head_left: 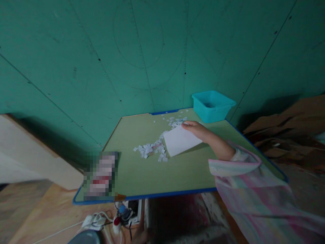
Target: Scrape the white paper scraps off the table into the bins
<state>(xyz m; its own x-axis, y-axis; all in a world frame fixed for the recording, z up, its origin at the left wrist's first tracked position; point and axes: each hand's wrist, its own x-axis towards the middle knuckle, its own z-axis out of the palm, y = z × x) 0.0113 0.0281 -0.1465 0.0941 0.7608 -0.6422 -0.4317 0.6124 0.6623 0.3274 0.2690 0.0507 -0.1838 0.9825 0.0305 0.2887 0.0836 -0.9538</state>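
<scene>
Right arm [224, 149]: reaches in across the bench's [142, 179] right side, forearm slanting toward the far edge.
Right hand [196, 129]: fingers pinching the white sheet's [181, 140] far edge.
Sheet: tilted over mid-bench, beside scattered paper scraps [147, 149].
Blue basin [213, 113]: far right corner.

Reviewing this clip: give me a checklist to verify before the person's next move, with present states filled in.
1. Right hand has hold of the white sheet: ok, gripped near its far edge.
2. Paper scraps gathered into one compact pile: not ok, spread loosely over the table.
3. Turquoise bin upright with its top open: ok, at the table's far right corner.
4. Sheet touching the scraps beneath: cannot tell from this single view.
5. Pixelated item apart from the scraps: ok, at the near left corner.
</scene>
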